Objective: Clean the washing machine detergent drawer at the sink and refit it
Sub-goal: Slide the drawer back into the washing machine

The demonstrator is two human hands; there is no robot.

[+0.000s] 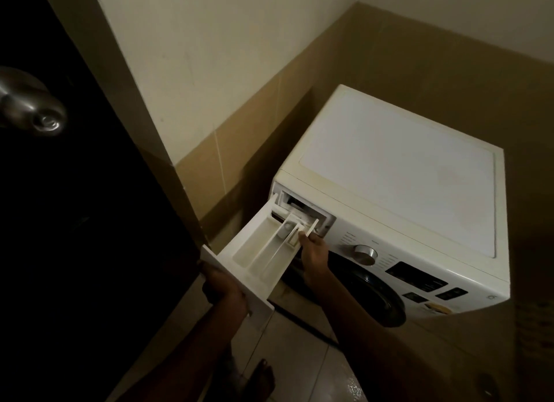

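Note:
A white front-loading washing machine (pixel 398 173) stands in the corner of a dim room. Its white detergent drawer (pixel 263 245) is pulled far out of the slot (pixel 302 206) at the machine's top left, with only its rear end at the opening. The drawer has long compartments, open on top. My left hand (pixel 223 284) grips the drawer's front panel from below. My right hand (pixel 313 251) holds the drawer's right side near its back, with the thumb pressed on an inner piece there.
A dark door (pixel 75 221) with a metal knob (pixel 33 104) stands close on the left. Beige tiled walls enclose the machine. The control dial (pixel 365 254) and round dark door (pixel 371 293) are on the front. My bare foot (pixel 265 377) is on the glossy floor tiles.

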